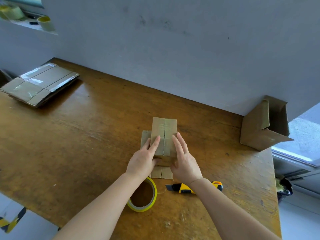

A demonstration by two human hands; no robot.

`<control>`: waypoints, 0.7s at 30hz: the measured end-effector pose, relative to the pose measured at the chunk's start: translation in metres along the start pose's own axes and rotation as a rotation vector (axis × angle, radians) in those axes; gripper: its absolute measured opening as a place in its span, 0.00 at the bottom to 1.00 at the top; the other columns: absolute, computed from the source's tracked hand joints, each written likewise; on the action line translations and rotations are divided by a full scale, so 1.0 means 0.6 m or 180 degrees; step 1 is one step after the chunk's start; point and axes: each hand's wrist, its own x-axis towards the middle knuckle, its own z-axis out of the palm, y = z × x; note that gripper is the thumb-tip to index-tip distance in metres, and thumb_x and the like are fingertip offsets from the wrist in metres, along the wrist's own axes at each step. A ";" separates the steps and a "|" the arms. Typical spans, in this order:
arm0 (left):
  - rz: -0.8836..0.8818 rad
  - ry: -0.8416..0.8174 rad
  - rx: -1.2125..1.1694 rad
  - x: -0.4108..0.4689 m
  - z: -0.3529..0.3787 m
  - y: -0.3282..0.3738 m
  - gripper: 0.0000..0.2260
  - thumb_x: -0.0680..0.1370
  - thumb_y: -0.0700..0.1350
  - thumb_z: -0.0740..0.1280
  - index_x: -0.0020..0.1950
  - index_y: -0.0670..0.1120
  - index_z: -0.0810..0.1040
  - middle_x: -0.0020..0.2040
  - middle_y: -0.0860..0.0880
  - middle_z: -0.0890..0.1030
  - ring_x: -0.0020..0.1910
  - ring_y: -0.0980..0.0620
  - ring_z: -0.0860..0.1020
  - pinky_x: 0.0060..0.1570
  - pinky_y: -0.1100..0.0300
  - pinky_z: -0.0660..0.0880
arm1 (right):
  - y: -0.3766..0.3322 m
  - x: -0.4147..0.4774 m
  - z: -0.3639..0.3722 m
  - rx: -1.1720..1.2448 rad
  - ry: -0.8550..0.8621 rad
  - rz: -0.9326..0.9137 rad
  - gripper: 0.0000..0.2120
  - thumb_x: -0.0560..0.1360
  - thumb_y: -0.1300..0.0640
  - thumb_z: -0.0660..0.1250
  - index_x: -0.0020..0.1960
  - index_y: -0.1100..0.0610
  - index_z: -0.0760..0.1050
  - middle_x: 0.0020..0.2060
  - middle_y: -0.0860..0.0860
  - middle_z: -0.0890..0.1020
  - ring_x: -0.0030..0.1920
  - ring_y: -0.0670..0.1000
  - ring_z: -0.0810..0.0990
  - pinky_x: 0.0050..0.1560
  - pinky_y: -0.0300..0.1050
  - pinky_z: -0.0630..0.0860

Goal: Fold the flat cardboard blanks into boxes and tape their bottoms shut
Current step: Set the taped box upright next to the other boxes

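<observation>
A small cardboard box stands bottom-up in the middle of the wooden table, with clear tape along its centre seam and its lower flaps splayed on the table. My left hand lies on the box's left half, thumb against its near side. My right hand rests flat on the right half, fingers spread. A roll of yellow-edged tape lies just behind my left wrist. A yellow and black utility knife sits under my right forearm, blade pointing left.
A stack of flat cardboard blanks with tape strips lies at the table's far left. An open folded box rests on its side at the far right against the grey wall. More tape rolls sit on a ledge top left.
</observation>
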 end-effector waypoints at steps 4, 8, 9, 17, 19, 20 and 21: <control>-0.0194 0.0183 -0.0691 0.009 -0.014 0.002 0.37 0.77 0.49 0.69 0.78 0.55 0.49 0.73 0.46 0.67 0.66 0.48 0.72 0.61 0.55 0.73 | -0.002 0.010 -0.009 0.1587 0.0099 0.1240 0.30 0.80 0.57 0.59 0.77 0.47 0.51 0.74 0.52 0.65 0.65 0.54 0.73 0.59 0.52 0.77; -0.0660 0.0360 -0.1859 0.030 -0.036 0.004 0.36 0.74 0.51 0.72 0.77 0.57 0.56 0.70 0.51 0.70 0.66 0.52 0.71 0.58 0.65 0.71 | 0.001 0.022 -0.025 0.2716 -0.0119 0.2380 0.25 0.81 0.42 0.52 0.74 0.54 0.64 0.69 0.55 0.72 0.67 0.56 0.71 0.67 0.58 0.69; -0.0738 0.0357 -0.2075 0.033 -0.041 0.005 0.36 0.74 0.51 0.72 0.77 0.58 0.57 0.70 0.53 0.70 0.65 0.54 0.71 0.57 0.65 0.71 | 0.000 0.024 -0.028 0.3043 -0.0165 0.2575 0.27 0.80 0.39 0.54 0.71 0.56 0.66 0.65 0.56 0.75 0.65 0.57 0.73 0.66 0.59 0.71; -0.1355 -0.0319 -0.3057 0.033 -0.047 0.010 0.38 0.69 0.64 0.69 0.75 0.57 0.60 0.72 0.51 0.65 0.71 0.47 0.65 0.68 0.49 0.64 | -0.014 0.039 -0.080 0.3944 0.0805 0.2523 0.15 0.72 0.52 0.74 0.55 0.52 0.74 0.54 0.55 0.80 0.54 0.58 0.80 0.55 0.63 0.79; -0.1515 -0.0516 -0.3101 0.034 -0.047 0.020 0.39 0.68 0.68 0.63 0.76 0.54 0.60 0.74 0.49 0.65 0.71 0.47 0.65 0.69 0.48 0.64 | -0.024 0.045 -0.090 0.3534 0.1047 0.2270 0.12 0.73 0.52 0.72 0.54 0.48 0.72 0.53 0.52 0.79 0.53 0.53 0.79 0.53 0.56 0.80; -0.1559 -0.0520 -0.3074 0.035 -0.045 0.024 0.37 0.71 0.67 0.62 0.76 0.53 0.60 0.74 0.49 0.65 0.71 0.46 0.64 0.69 0.47 0.65 | -0.030 0.047 -0.094 0.3235 0.1204 0.2093 0.11 0.74 0.53 0.72 0.52 0.47 0.72 0.52 0.50 0.79 0.50 0.50 0.80 0.49 0.49 0.81; -0.1596 -0.0459 -0.3012 0.037 -0.043 0.028 0.33 0.75 0.63 0.61 0.77 0.52 0.59 0.75 0.48 0.64 0.72 0.46 0.64 0.69 0.45 0.65 | -0.038 0.048 -0.096 0.2844 0.1344 0.1892 0.10 0.74 0.54 0.71 0.51 0.46 0.71 0.51 0.48 0.80 0.47 0.47 0.80 0.43 0.42 0.80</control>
